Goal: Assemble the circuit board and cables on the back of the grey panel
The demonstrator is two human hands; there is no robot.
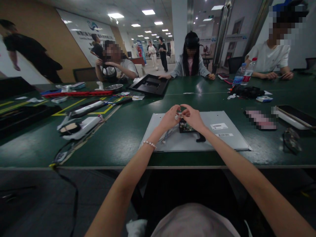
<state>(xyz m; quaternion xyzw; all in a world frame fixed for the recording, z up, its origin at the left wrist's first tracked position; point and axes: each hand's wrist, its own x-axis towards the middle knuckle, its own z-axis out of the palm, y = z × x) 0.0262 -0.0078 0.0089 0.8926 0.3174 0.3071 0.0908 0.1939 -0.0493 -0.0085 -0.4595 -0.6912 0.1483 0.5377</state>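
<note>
A flat light-grey panel (158, 125) with two paper labels lies on the green table in front of me. Above its middle, my left hand (170, 119) and my right hand (193, 119) meet, fingertips bent inward and close together. Between them is a small whitish piece (177, 116), like a cable connector; its exact kind is too small to tell. Both hands are closed in a pinch at it. Just below my fingers sits a green circuit board (186, 126) in a black frame, partly covered by my hands. Thin wires (169, 133) run across the panel beside my left wrist.
A black bracket piece (201, 138) lies by my right wrist. To the left are a white device (85, 127) and a red strip (81, 93). A black frame (150, 85) and bottles (248, 73) stand farther back. Several people sit or walk beyond.
</note>
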